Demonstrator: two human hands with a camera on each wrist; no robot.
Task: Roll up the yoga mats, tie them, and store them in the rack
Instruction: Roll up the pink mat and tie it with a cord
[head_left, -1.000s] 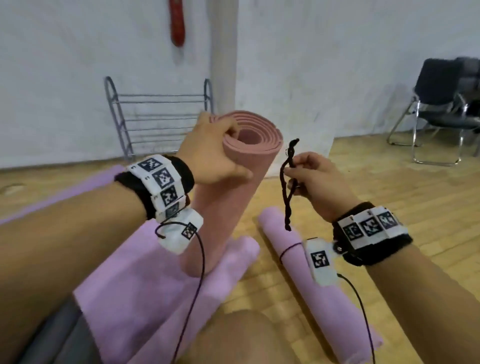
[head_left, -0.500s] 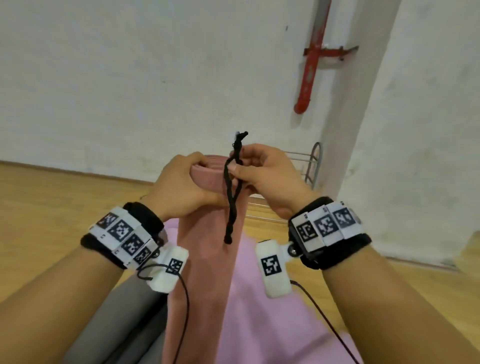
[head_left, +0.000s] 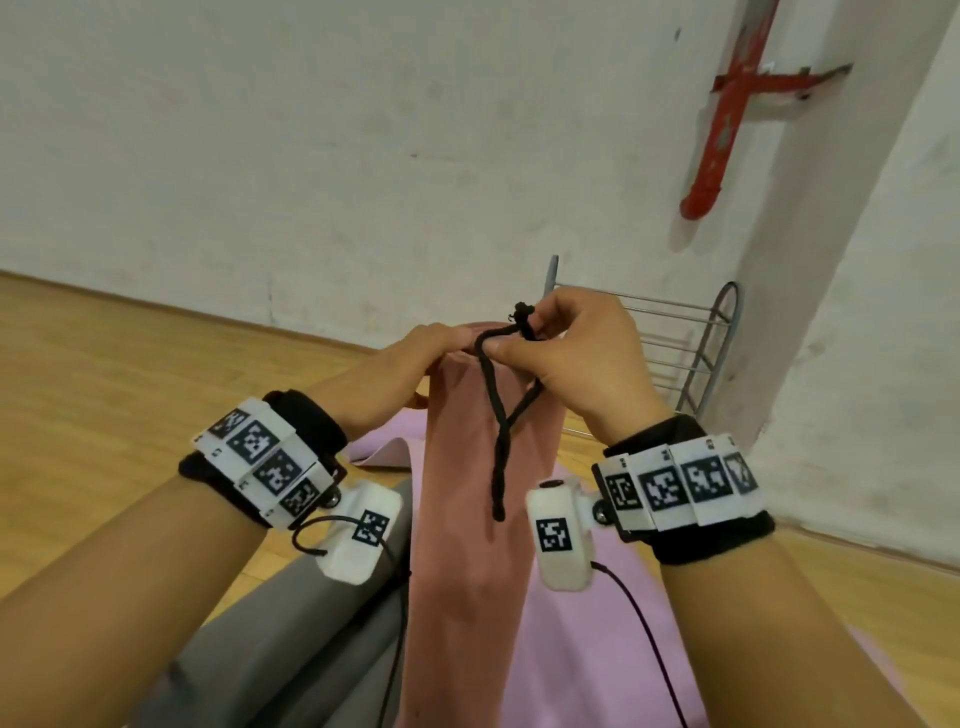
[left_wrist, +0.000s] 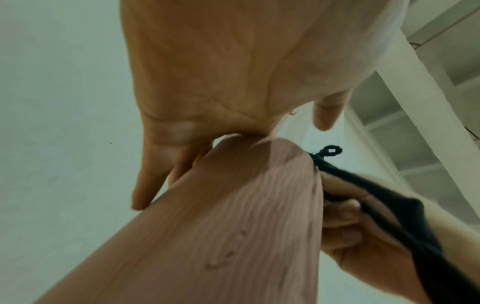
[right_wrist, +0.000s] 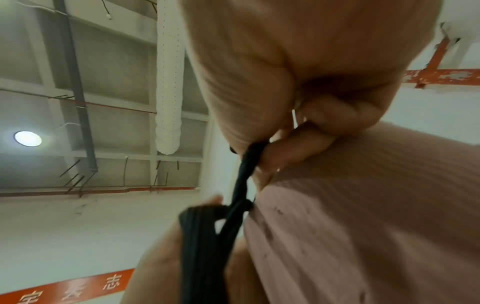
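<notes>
Left hand (head_left: 397, 374) curled over rolled pink mat (head_left: 470, 519), upright at centre. Right hand (head_left: 576, 364) pinching black cord (head_left: 501, 441) against mat top. Rolled; untied; rack (head_left: 691, 353) behind, unfilled.

Even, soft indoor light, head view sharp. Round ceiling lamp (right_wrist: 28, 138) glows in right wrist view. Wrist views blurred close up, dim underneath hands, wide-angle bending at edges.
</notes>
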